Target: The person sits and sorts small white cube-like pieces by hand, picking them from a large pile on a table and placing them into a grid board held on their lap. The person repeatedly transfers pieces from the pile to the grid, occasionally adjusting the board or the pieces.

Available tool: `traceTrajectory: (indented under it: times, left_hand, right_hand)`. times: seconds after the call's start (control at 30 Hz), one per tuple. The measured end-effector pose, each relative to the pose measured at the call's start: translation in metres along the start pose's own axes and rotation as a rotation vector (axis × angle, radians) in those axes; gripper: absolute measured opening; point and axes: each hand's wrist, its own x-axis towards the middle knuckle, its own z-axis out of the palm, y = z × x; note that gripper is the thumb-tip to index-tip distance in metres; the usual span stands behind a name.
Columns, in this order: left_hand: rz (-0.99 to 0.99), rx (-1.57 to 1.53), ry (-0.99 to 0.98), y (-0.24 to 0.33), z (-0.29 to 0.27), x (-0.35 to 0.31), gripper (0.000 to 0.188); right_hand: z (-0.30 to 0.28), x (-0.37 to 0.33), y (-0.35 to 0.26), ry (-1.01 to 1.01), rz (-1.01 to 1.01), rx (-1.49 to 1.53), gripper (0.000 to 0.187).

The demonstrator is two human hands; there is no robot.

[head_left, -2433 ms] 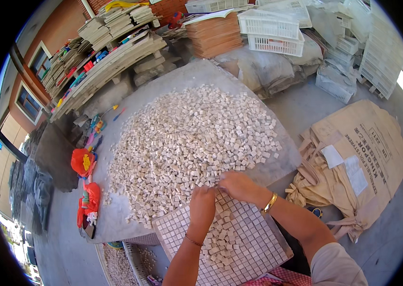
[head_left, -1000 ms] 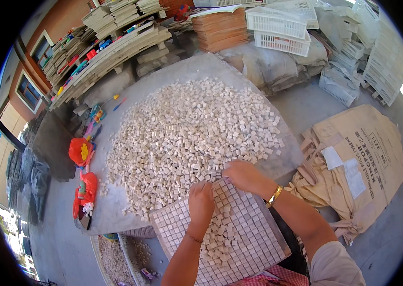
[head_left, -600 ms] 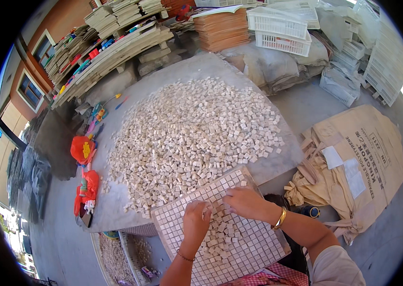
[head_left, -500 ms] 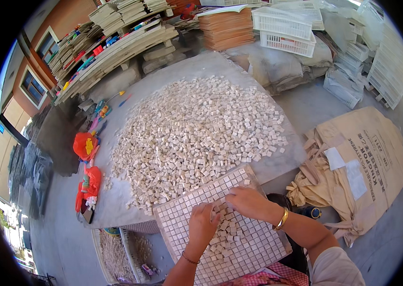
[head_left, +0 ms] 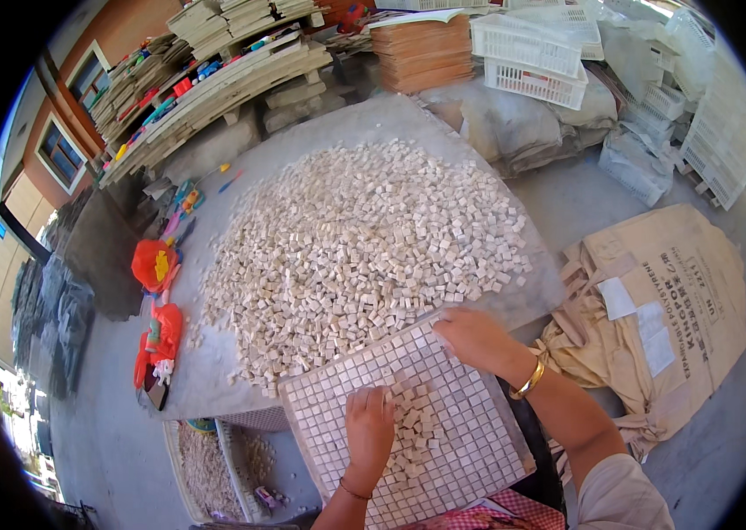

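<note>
A square tray lies tilted across my lap, its grid filled with rows of small pale stone tiles. Loose tiles are heaped on the middle of it. My left hand rests over the rows just left of this heap, fingers curled together; what they hold, if anything, is hidden. At the tray's far right corner is my right hand, with its fingers pinched down on the tile rows. Any tile between those fingertips is covered by the hand. Beyond the tray spreads a big pile of the same tiles.
The pile sits on a grey table. Red plastic bags lie along its left edge. Below are white crates of tile bits. To the right lies a large tan sack; white baskets stand behind.
My right hand has moved away from the loose heap, up to the tray's far right corner. My left hand has shifted slightly down and left, apart from the right.
</note>
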Motion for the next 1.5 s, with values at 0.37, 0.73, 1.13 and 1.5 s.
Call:
traceTrajectory:
  times: [0.37, 0.73, 1.13, 1.5]
  left_hand:
    - [-0.026, -0.087, 0.022, 0.001, 0.015, 0.027, 0.028]
    - [0.043, -0.059, 0.047, -0.002, 0.018, 0.027, 0.024]
    - [-0.016, -0.090, 0.004, -0.001, 0.019, 0.028, 0.020]
    - [-0.031, -0.083, 0.203, 0.009, 0.018, 0.012, 0.012]
  right_hand:
    - [-0.001, -0.006, -0.004, 0.040, -0.061, -0.063, 0.009]
    - [0.040, 0.045, -0.018, 0.167, -0.134, 0.093, 0.007]
    - [0.019, 0.019, -0.023, 0.216, 0.008, 0.265, 0.009]
    - [0.034, 0.015, -0.042, 0.241, -0.012, 0.215, 0.017]
